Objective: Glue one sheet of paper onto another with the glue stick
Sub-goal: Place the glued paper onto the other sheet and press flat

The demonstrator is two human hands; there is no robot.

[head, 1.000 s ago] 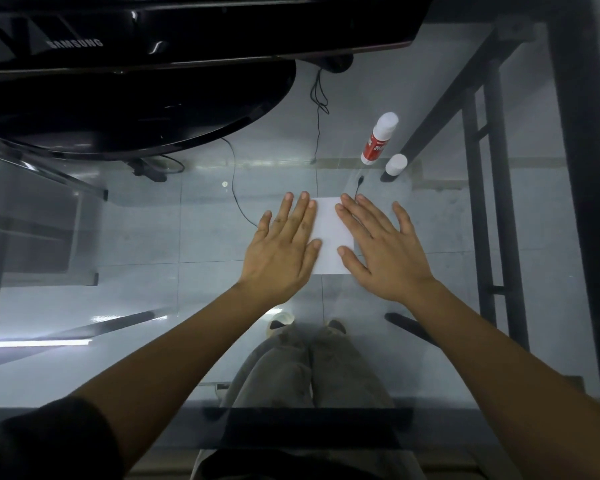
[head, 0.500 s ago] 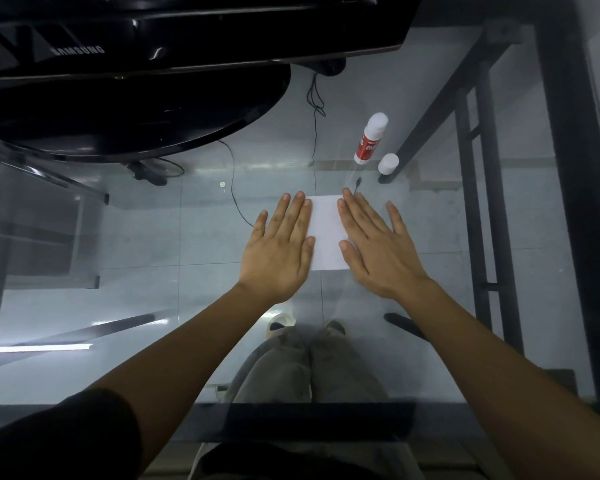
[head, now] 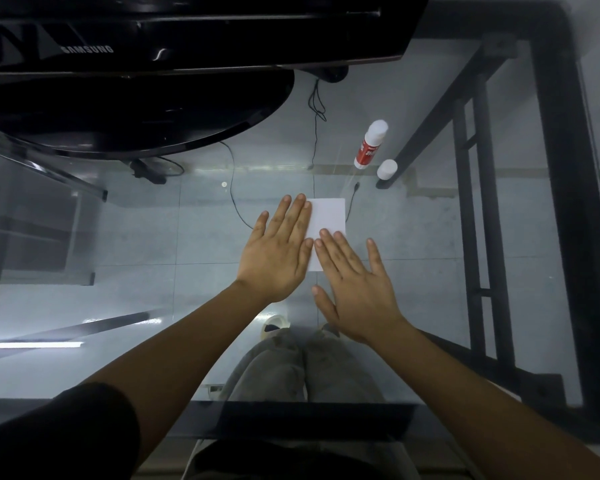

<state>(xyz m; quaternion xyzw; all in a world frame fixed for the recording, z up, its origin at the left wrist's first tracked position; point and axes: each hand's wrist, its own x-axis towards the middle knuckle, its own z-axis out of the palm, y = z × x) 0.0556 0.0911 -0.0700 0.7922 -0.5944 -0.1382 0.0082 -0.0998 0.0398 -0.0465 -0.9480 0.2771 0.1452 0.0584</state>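
Observation:
A small white paper (head: 327, 216) lies flat on the glass table (head: 153, 244); I cannot tell whether it is one sheet or two stacked. My left hand (head: 278, 258) rests flat with fingers spread over the paper's left part. My right hand (head: 355, 289) lies flat nearer to me, only its fingertips on the paper's lower right. Neither hand holds anything. The glue stick (head: 370, 143), white with a red label, lies uncapped at the back right, and its white cap (head: 387, 168) stands beside it.
A black Samsung monitor (head: 187, 32) and its round stand (head: 129, 109) fill the back left. A black table frame (head: 561, 188) runs along the right side. Cables (head: 315, 109) and my legs show through the glass below.
My right hand has slid back toward me across the paper, uncovering its upper right part. My left hand stays flat on the left side.

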